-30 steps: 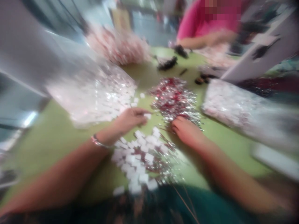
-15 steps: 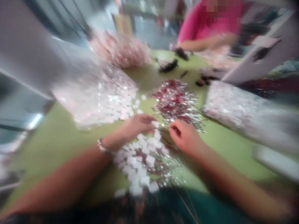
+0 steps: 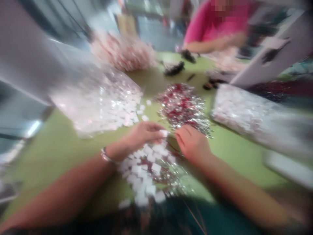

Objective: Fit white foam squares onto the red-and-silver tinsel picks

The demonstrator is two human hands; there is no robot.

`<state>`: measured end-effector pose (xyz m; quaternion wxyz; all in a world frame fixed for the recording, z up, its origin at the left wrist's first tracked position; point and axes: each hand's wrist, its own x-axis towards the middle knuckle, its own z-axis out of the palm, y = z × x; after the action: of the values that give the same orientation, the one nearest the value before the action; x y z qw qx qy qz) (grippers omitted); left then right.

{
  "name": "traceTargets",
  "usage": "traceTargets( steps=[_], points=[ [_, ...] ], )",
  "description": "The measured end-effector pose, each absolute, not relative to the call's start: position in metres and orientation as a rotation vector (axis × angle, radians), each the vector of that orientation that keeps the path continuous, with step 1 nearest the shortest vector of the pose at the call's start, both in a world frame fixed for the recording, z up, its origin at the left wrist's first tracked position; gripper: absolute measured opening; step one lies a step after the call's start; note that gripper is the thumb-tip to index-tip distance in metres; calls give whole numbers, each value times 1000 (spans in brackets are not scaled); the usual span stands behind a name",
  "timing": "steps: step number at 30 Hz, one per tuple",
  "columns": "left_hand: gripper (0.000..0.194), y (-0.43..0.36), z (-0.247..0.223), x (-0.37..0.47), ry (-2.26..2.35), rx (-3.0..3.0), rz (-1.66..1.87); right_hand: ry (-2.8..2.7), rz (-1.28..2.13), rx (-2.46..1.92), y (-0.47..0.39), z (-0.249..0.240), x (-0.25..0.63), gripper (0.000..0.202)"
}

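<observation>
nearest you on the green worktop lay a heap of small white tags mixed with silver tinsel. above it your left hand had one white tag in a pinching grip, while your right hand was curled beside it, its grip too blurred to tell. beyond them sat the red and silver tinsel pile.

A: Item one, furniture?
B: I log a green table, matte top, evenly lit. A white board leans at the far right.

A: Item two, surroundings?
B: I log a grey wall at left; everything beyond is too blurred to tell.
</observation>
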<state>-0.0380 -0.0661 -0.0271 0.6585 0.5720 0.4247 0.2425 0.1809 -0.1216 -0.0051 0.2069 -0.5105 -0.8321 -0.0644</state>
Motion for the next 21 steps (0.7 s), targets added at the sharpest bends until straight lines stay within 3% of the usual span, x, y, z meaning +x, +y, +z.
traceTargets(
  steps=[21],
  points=[
    [32, -66, -18, -41, 914, 1290, 534, -2356, -116, -1341, -122, -10, 182, 34]
  ],
)
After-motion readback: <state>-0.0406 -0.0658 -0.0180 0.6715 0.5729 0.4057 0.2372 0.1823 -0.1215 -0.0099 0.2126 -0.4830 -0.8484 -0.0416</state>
